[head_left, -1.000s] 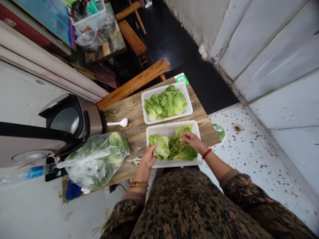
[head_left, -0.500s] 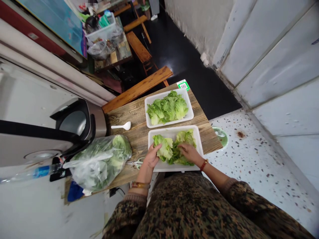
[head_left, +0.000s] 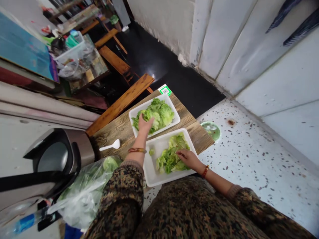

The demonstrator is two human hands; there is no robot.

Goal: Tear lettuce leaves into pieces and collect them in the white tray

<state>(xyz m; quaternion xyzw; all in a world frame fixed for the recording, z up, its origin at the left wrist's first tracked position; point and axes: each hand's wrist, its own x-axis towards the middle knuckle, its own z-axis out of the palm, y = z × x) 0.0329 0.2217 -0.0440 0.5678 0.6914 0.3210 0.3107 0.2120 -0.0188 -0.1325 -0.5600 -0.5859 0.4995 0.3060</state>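
My left hand [head_left: 145, 125] rests over the far white tray [head_left: 133, 114], thumb and fingers spread apart against its lettuce leaves [head_left: 159, 111]. Closer to my body is a second white tray [head_left: 152, 176], set at an angle. Lettuce [head_left: 170, 157] is heaped across its middle and right side, and a small green scrap [head_left: 151, 152] lies on its bare left part. At the right of that heap, my right hand [head_left: 188, 158] has its fingers curled together on a leaf; its fingertips are partly hidden.
A white rice spoon [head_left: 111, 145] lies left of the trays on the wooden table [head_left: 199, 136]. A clear bag of greens [head_left: 84, 186] and a dark-lidded appliance [head_left: 54, 156] stand at the left. A green-and-white QR card [head_left: 164, 90] sits at the far edge, near a bench [head_left: 124, 101].
My left hand has carried lettuce from the near tray to the far one. The near tray's left part now shows bare. My right hand stays at the near heap. The view has shifted.
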